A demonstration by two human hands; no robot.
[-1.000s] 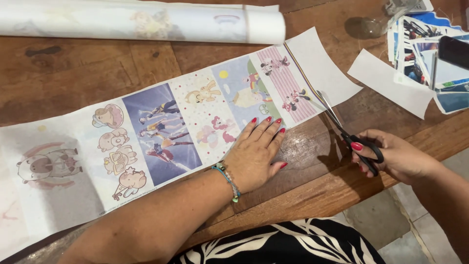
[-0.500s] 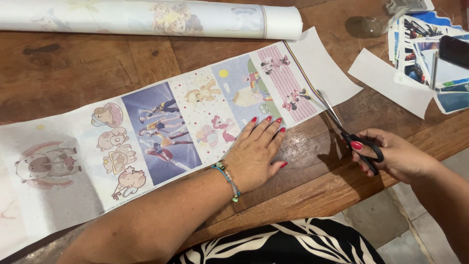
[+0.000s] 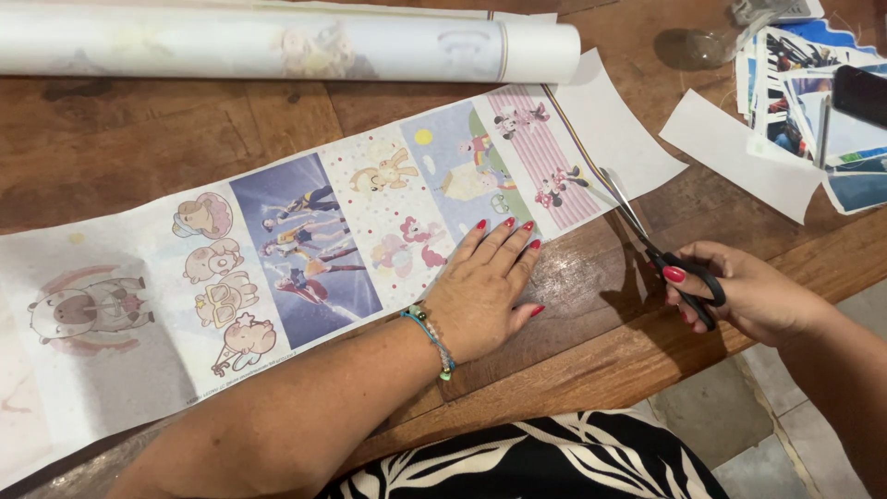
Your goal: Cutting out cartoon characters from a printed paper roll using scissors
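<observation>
Here, your left hand (image 3: 480, 291) lies flat on the printed strip (image 3: 305, 240) mid-frame; your right hand (image 3: 748, 296) pinches the scissors (image 3: 647, 236). Follow the striped panel's edge steadily.

Both hands have red-painted nails. The left hand (image 3: 480, 300) wears a beaded blue-and-green bracelet (image 3: 432, 340) at the wrist. Both arms are bare; a black garment (image 3: 536, 467) with white leaf print shows near.
</observation>
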